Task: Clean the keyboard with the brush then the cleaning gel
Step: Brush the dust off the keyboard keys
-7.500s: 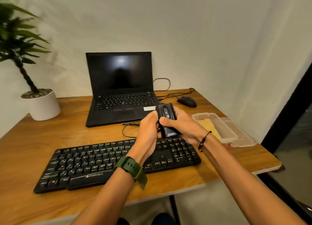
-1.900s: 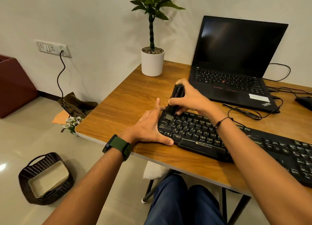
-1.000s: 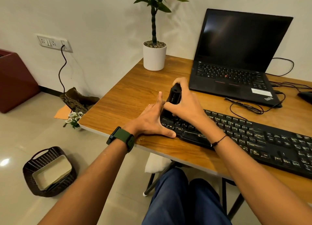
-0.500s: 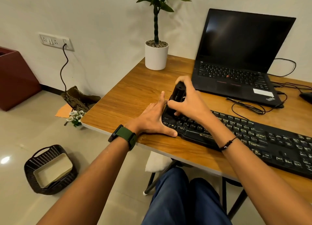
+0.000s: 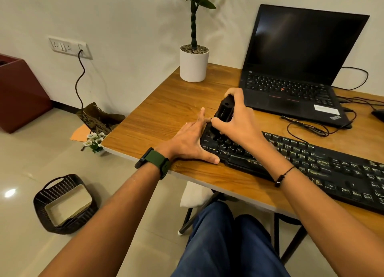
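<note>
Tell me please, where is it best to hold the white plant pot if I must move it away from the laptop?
Grip the white pot around its smooth round wall, low down, below the stem. Probably come from its left, the open table side; the laptop stands close on its right.

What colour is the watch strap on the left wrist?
Dark green, with a black watch body; the watch strap shows clearly in the head view.

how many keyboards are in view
2. The black keyboard lies along the desk's near edge, where the left hand steadies its end and the right hand holds the brush. The laptop's built-in keyboard sits behind it.
</note>
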